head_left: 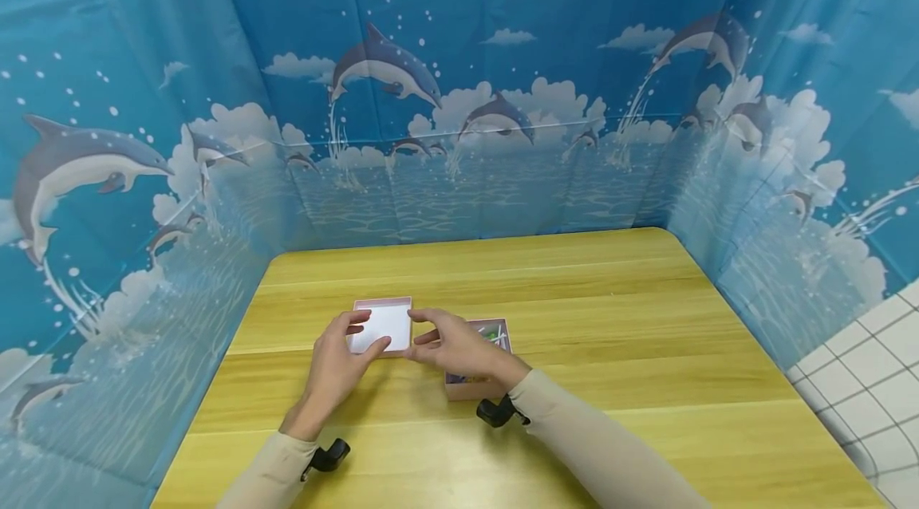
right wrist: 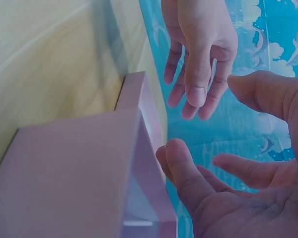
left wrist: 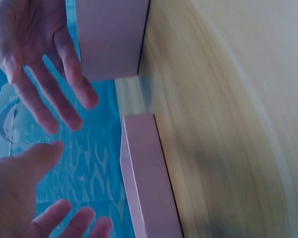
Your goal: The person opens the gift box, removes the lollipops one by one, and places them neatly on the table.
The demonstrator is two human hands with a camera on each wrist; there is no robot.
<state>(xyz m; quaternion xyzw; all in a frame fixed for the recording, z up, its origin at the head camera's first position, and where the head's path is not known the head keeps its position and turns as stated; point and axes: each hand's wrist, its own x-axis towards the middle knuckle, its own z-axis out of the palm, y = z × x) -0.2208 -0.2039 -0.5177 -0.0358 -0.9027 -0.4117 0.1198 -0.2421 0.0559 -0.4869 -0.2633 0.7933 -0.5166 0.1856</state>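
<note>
Your left hand (head_left: 336, 359): loosely spread, holding nothing, over the left side of the shallow tray (head_left: 390, 325).
Your right hand (head_left: 459, 343): thumb and fingers parted, nothing gripped, at the tray's right edge.
Shallow tray: flat between your hands; an uneven push could skid it.
Deep box (head_left: 472, 392): right of the tray, partly beneath your wrist, which might dip, knock it and spill the white sticks (head_left: 500, 336).
</note>
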